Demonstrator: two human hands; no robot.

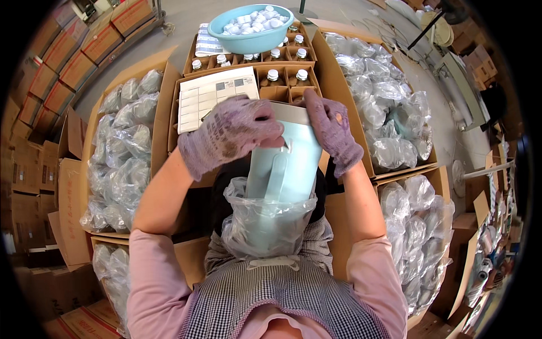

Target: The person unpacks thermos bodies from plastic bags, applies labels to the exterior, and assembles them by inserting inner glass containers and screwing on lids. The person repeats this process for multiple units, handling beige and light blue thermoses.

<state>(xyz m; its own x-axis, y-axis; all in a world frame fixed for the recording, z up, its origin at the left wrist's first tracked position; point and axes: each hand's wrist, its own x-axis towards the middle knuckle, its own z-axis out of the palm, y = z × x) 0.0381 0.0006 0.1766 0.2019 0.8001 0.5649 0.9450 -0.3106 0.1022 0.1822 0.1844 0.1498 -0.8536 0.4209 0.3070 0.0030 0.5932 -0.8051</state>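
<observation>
A light-blue jug (291, 158) with a handle and a grey metal rim leans upright on my lap. Its lower part sits in a clear plastic bag (268, 226), bunched down around it. My right hand (332, 130), in a stained purple glove, grips the rim on the right side. My left hand (234, 131), gloved alike, reaches across to the jug's front just above the handle. Its thumb and fingers are closed there, by a small pale mark; whatever they pinch is too small to make out.
Ahead, a carton (310, 85) holds white-capped bottles (272, 75) and a printed label sheet (217, 96). Behind it, a blue basin (248, 42) of white caps rests on another carton. Cartons of plastic-wrapped items (127, 152) flank me on the left, with more wrapped items (415, 226) on the right.
</observation>
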